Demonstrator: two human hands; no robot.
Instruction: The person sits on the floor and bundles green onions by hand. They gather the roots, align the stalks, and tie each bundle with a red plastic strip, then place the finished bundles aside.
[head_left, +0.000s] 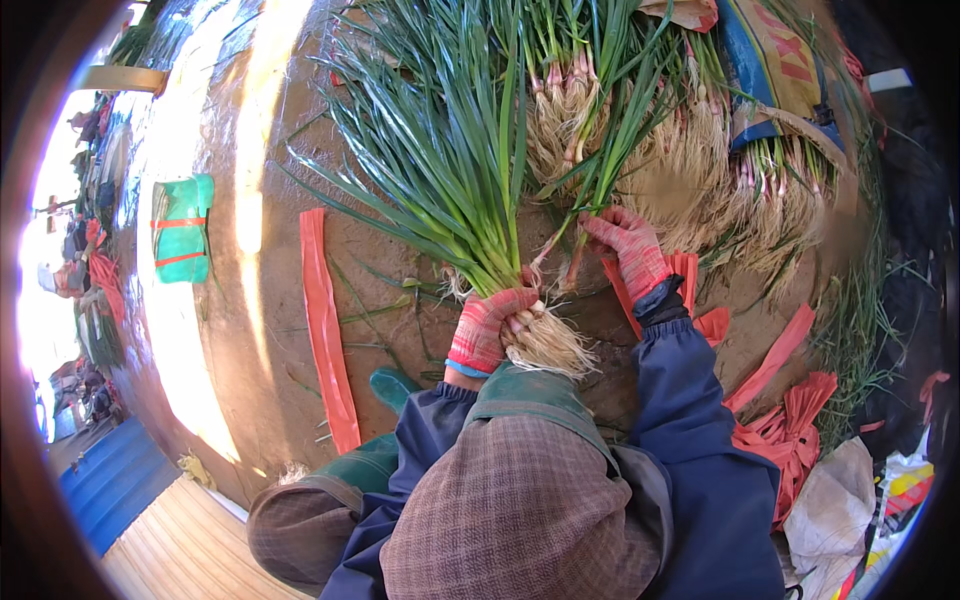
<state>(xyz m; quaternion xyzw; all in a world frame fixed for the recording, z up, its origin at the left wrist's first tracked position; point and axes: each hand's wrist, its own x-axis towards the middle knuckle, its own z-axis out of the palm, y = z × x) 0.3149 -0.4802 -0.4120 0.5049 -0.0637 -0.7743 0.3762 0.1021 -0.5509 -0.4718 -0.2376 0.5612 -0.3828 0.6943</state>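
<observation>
My left hand, in a red knit glove, grips a thick bunch of green garlic just above its pale bulbs. White roots hang out below the fist, over my knee and its green boot. Long leaves fan up and away from me. My right hand, gloved alike, pinches a few separate green garlic stalks just right of the bunch. Their pinkish lower ends point down toward the bunch. Beyond my hands lies a heap of rooted green garlic, its roots facing me.
A long red plastic strip lies left of my hands; more red strips are piled at right. A printed sack covers stalks at upper right. A green bundle with orange bands rests on the dirt floor at left.
</observation>
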